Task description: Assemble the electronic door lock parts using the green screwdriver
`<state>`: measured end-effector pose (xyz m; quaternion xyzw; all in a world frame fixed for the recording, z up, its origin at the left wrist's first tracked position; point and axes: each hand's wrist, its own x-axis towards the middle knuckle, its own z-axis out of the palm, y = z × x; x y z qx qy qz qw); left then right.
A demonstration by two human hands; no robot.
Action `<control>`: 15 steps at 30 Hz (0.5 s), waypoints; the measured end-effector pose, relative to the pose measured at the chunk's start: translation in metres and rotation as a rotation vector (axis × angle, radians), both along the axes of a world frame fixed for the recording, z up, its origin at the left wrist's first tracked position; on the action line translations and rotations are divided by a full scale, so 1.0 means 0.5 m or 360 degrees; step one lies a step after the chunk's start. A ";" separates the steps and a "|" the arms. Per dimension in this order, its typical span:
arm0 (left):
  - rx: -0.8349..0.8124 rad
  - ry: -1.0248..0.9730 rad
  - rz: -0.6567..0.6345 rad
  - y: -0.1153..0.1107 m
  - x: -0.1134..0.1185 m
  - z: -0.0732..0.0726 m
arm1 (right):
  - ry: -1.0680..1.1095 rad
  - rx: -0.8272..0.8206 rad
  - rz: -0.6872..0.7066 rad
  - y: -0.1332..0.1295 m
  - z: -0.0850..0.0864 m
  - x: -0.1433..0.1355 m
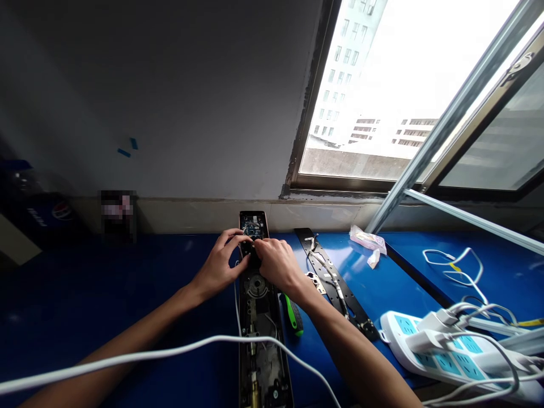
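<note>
A long dark housing (260,317), which looks like an opened smart door lock, lies lengthwise in front of me. A circuit board (254,226) shows at its far end, with a round metal part (256,287) nearer. My left hand (221,260) is at the housing's left side, thumb and fingers apart, their tips over the area just below the board. From the right, my right hand (278,262) reaches over the same spot with fingers curled closed; what they pinch is hidden. A green and black screwdriver handle (293,316) lies beside the housing, under my right forearm.
A black plate (346,289) with wires lies right of the housing, near a small metal bracket (315,282). A white power strip (446,351) with plugs sits at lower right. A white cable (182,352) crosses the foreground. A metal frame (391,198) stands by the window.
</note>
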<state>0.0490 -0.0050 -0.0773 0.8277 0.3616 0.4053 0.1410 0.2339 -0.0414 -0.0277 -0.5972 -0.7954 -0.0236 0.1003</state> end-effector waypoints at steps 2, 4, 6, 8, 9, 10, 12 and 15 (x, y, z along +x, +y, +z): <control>0.0000 -0.0006 0.0009 -0.001 0.000 0.000 | 0.0035 0.0008 0.0005 -0.002 -0.002 0.001; 0.0002 -0.0008 0.0013 -0.001 0.000 0.000 | 0.0070 0.0008 -0.0002 -0.003 -0.003 0.002; 0.0006 -0.0006 0.0009 -0.001 0.001 0.000 | 0.0106 0.0012 -0.0033 -0.005 -0.004 0.002; 0.0007 -0.0004 0.0005 -0.001 0.001 -0.001 | 0.0146 0.0028 -0.0100 -0.007 -0.006 0.002; 0.0006 -0.0005 0.0005 -0.001 0.000 -0.002 | 0.0169 0.0042 -0.0148 -0.007 -0.007 0.002; 0.0007 -0.0007 0.0007 -0.001 0.000 -0.002 | 0.0191 0.0057 -0.0202 -0.007 -0.009 0.002; 0.0011 -0.0009 0.0016 0.000 0.001 -0.004 | 0.0232 0.0088 -0.0314 -0.007 -0.014 0.004; 0.0015 -0.0001 0.0024 0.002 0.001 -0.006 | 0.0270 0.0111 -0.0413 -0.008 -0.020 0.008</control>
